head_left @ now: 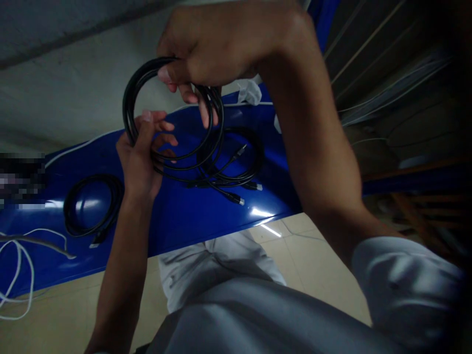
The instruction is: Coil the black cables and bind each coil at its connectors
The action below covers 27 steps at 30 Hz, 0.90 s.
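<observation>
Between my hands a black cable [130, 98] is held up in a round coil of several loops. My left hand [142, 147] grips the coil's left lower side, thumb over the loops and fingers curled. At the top, my right hand [199, 59] pinches the loops between thumb and fingers, with some fingertips showing inside the coil. A connector end [236, 198] of a black cable hangs or lies below the coil; I cannot tell which. Behind it, a second coiled black cable [258, 157] lies on the blue table [177, 216].
Another coiled black cable [68, 209] rests on the table at the left. White cables [27, 275] hang over the front left edge. Crumpled clear plastic [250, 92] sits at the back, near a white cord [84, 143] along the wall. Tiled floor [309, 260] shows below.
</observation>
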{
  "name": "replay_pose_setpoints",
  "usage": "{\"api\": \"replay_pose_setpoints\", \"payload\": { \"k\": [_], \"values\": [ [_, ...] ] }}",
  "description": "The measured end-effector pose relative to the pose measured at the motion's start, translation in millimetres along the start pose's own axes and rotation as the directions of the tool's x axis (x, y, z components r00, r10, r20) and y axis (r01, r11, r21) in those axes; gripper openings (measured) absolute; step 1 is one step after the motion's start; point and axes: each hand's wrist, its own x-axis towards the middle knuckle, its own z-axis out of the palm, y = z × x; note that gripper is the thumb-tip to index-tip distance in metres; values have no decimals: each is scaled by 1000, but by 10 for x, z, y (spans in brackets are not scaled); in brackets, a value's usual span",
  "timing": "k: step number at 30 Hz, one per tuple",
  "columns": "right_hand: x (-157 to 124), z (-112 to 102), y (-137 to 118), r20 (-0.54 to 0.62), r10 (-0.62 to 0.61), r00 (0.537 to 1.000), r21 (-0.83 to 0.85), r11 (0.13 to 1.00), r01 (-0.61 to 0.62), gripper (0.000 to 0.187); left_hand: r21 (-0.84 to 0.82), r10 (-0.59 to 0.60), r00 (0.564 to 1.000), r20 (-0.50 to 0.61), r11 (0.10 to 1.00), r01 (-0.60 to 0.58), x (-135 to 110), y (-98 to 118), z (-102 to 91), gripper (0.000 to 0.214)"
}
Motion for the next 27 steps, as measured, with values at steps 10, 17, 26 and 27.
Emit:
{"api": "replay_pose_setpoints", "payload": {
  "k": [10,17,26,27],
  "values": [
    [-1,102,-455,-236,128,963,470,883,-2,14,124,75,997,-34,990,-71,-649,-152,11,43],
    [257,349,-668,-190,137,972,685,728,31,18,541,300,954,-17,805,-244,-675,-21,-303,44],
    [502,1022,-583,21,97,995,661,746,-87,21,725,75,997,-20,688,-37,-1095,-108,-903,39],
    [525,1092,-545,51,91,994,636,765,-103,19,728,43,999,-4,685,-27,-1153,-138,-954,40]
  ]
}}
